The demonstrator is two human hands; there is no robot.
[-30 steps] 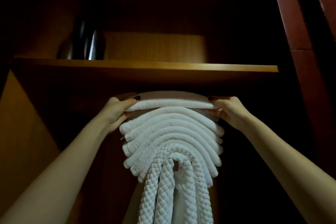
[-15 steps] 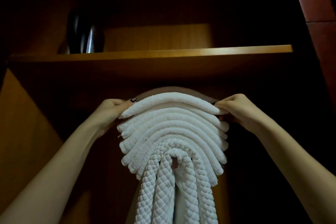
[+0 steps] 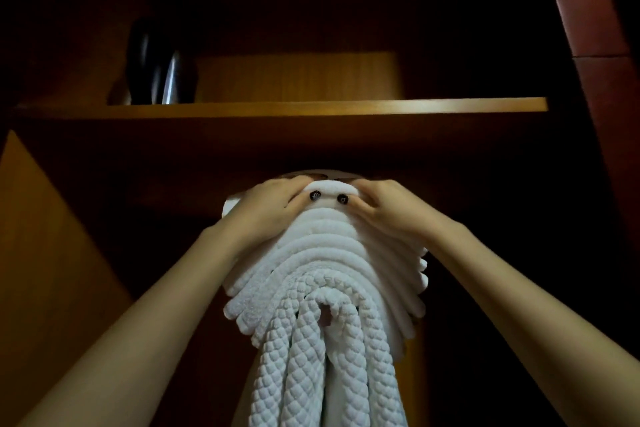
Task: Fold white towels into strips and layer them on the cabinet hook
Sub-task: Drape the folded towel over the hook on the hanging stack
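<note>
Several white towel strips [image 3: 325, 267] hang in nested arches just under a wooden shelf, with quilted strips [image 3: 311, 367] at the core hanging straight down. The hook itself is hidden beneath them. My left hand [image 3: 273, 208] and my right hand [image 3: 384, 208] both sit on the crown of the pile, close together. Each hand's fingers curl over the topmost strip [image 3: 328, 191] and each thumb presses its front face, pinching it at the middle.
A wooden shelf [image 3: 311, 107] runs across just above the towels, with a dark shiny vessel [image 3: 161, 66] on its left. A slanted wooden side panel [image 3: 45, 253] stands at the left and a reddish door edge [image 3: 588, 10] at the right. The cabinet interior is dark.
Both hands have slid inward from the outer ends of the top strip to its middle. The top strip now sits down on the pile, which looks narrower.
</note>
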